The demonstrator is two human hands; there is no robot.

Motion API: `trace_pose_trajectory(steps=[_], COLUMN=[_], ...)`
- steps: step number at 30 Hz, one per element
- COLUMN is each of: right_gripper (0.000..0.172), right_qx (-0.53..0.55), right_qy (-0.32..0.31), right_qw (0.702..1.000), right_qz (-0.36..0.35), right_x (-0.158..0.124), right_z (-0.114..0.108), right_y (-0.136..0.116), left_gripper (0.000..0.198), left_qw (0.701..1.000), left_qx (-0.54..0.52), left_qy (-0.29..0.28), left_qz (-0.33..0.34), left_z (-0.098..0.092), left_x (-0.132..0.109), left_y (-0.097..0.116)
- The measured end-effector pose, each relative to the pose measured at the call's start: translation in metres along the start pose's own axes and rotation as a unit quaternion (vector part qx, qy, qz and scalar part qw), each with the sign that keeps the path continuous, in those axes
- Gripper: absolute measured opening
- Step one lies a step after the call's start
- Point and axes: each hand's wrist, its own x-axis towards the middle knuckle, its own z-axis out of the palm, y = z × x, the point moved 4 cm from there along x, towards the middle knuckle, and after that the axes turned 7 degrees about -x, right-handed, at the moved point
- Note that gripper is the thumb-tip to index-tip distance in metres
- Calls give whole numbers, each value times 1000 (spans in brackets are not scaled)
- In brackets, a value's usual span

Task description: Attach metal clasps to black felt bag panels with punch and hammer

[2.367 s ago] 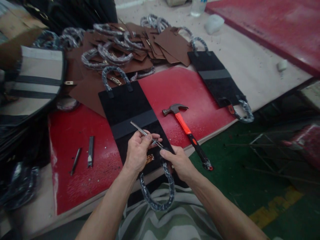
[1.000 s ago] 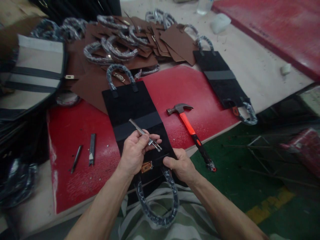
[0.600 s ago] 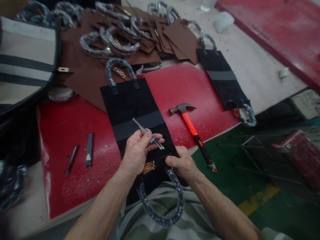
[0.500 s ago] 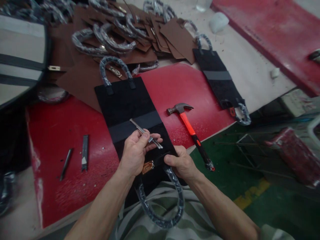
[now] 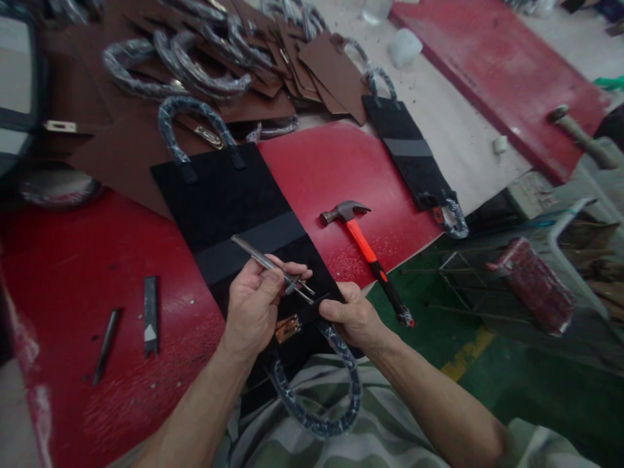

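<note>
A slim two-pronged metal tool [image 5: 258, 253] is pinched in my left hand [image 5: 254, 302], its prongs pointing right toward my right hand. My right hand [image 5: 353, 315] grips the edge of a black bag panel [image 5: 219, 198], thumb on top, near the base of the plastic-wrapped handle [image 5: 351, 390]. Between the hands, below the tool, a gold-coloured clasp [image 5: 287, 328] is set on the panel. The panel lies partly on the red board, with a second wrapped handle [image 5: 182, 107] at its far end.
A claw hammer [image 5: 363, 244] lies right of the panel on the red board [image 5: 312, 156]. Two dark metal tools [image 5: 151, 318] rest at left. Brown pieces [image 5: 331, 68] with wrapped handles are piled behind. Another black panel [image 5: 407, 149] lies farther right, and a cart stands beyond the table edge.
The metal tool has turned in my left hand, and its prongs are now separated and nearer my right thumb. The camera view has shifted slightly, moving the background pieces left.
</note>
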Motion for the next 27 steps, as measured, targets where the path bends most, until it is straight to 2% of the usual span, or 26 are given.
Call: trace_pose_trajectory(steps=[7, 13, 19, 27], right_gripper=[47, 44, 45, 44], right_qx=[-44, -89, -25, 0], right_qy=[-15, -19, 40, 7], right_qw=[999, 996, 999, 999], right_qz=[0, 17, -11, -43], right_x=[4, -5, -7, 2], right_z=[-3, -1, 5, 9], right_y=[1, 0, 7, 8], left_gripper=[33, 36, 40, 42], left_qw=[999, 998, 996, 995], left_qx=[18, 43, 61, 60], left_qy=[-4, 34, 51, 60], left_qz=[33, -7, -28, -45], left_z=[0, -5, -2, -5], left_x=[-1, 0, 2, 0], left_y=[1, 0, 4, 4])
